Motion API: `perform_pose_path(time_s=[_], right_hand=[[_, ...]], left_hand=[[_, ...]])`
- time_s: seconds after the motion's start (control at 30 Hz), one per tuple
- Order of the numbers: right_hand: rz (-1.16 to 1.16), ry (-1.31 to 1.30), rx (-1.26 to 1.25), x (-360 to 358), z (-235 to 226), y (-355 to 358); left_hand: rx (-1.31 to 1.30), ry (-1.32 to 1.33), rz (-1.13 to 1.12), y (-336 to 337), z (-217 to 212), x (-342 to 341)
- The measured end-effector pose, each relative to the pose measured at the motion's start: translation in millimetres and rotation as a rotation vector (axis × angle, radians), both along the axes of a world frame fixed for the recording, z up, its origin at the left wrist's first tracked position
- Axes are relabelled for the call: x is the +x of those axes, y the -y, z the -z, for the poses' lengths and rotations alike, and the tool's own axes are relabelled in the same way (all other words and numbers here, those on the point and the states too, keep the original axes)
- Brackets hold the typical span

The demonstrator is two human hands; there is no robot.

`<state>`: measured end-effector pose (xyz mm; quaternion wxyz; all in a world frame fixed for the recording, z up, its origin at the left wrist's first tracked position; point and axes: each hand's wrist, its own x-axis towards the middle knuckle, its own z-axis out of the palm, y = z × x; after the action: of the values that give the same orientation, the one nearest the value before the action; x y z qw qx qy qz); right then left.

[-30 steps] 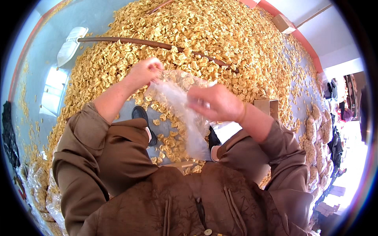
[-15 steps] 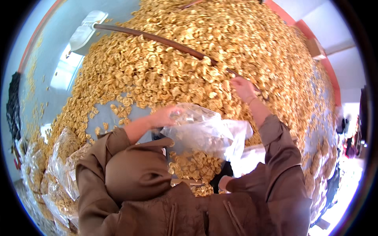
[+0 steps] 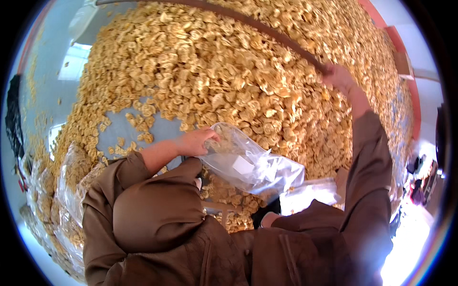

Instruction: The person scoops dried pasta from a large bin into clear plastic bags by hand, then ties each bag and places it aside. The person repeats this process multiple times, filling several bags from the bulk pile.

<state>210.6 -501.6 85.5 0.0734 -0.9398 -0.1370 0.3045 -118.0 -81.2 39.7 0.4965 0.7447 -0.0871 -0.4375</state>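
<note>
My left hand [image 3: 198,142] pinches the mouth edge of a clear plastic bag [image 3: 257,167], which hangs slack in front of me. My right hand [image 3: 339,78], stretched forward to the right, is closed round the near end of a long brown shovel handle [image 3: 248,21]. That handle runs to the upper left, across a large heap of golden, curled dried slices or chips [image 3: 229,76]. The shovel's far end is partly cut off by the picture's edge; a whitish blurred shape [image 3: 82,21] shows there.
Filled clear bags [image 3: 74,176] stand at the left beside a grey-blue floor [image 3: 117,131] with scattered pieces. More pieces [image 3: 229,188] lie below the bag. A bright white sheet-like thing [image 3: 310,195] is by my right knee. A cardboard box [image 3: 403,64] sits by the wall.
My right hand has moved right and forward, now closed on the handle's end. The shovel has shifted up in the picture. My left hand stays at the bag, whose mouth edge droops further.
</note>
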Motion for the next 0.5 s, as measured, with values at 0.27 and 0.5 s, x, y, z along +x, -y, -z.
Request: perform_pose_path(time_s=[0.27, 0.5], right_hand=[[-0.395, 0.302, 0.373, -87, 16, -153], [-0.219, 0.24, 0.119, -257, 45, -185]], left_hand=[[-0.039, -0.278, 0.215, 13, 61, 33], [0.124, -0.401, 0.118, -19, 112, 17]])
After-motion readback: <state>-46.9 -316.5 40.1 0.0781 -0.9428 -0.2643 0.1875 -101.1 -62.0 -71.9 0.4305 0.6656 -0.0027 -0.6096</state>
